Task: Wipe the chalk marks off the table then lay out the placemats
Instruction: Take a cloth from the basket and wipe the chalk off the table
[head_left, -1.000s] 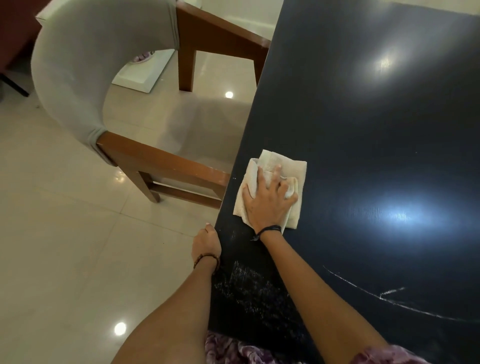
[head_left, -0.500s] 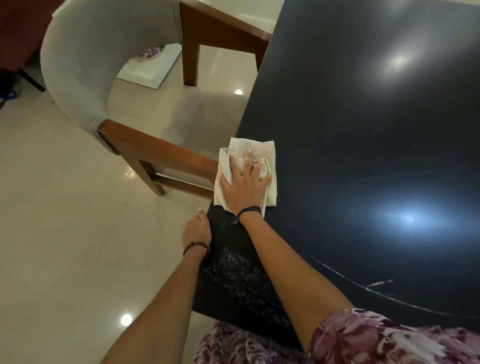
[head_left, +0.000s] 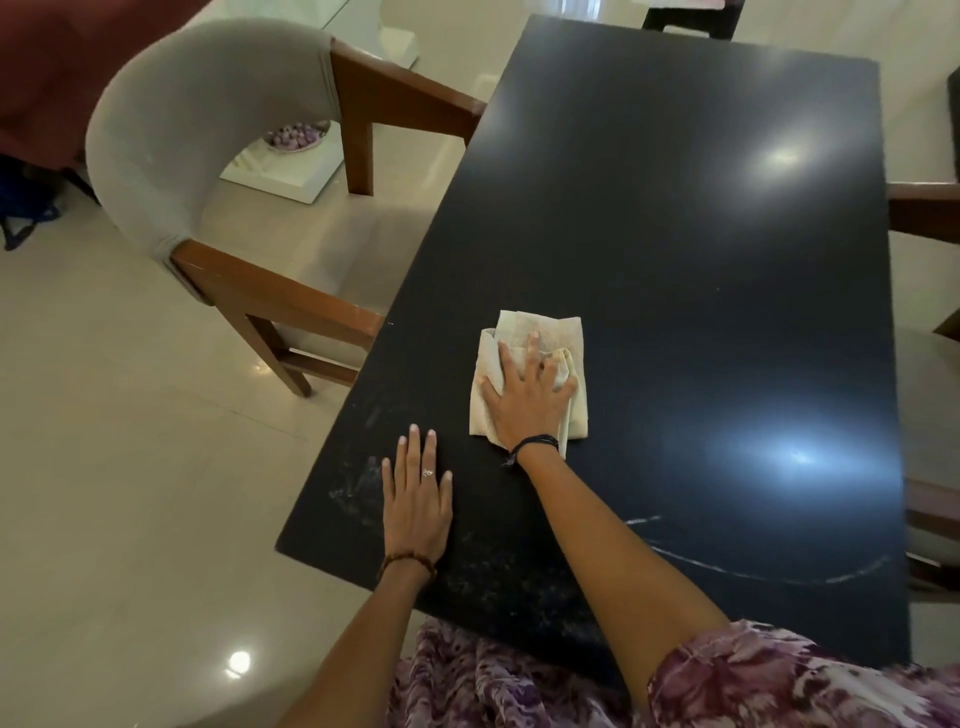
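Cloth (head_left: 530, 332) is lying folded on the dark desk (head_left: 675, 218), near the middle of its left half, and your right hand (head_left: 527, 400) is pressing flat on top of it with the fingers (head_left: 532, 345) spread and straight, not curling round the fabric. Your left hand (head_left: 418, 499) is resting palm down on the desk just left of the cloth and nearer you, fingers straight and together, a ring showing on one of them. Smudged chalk (head_left: 358, 488) is showing beside that hand toward the desk's left edge, and fainter specks are spreading across the near edge between your forearms. A thin curved chalk line (head_left: 769, 574) is running across the near right part of the desk, well apart from the cloth. A chair (head_left: 208, 119) with a grey padded back is standing at the desk's left side.
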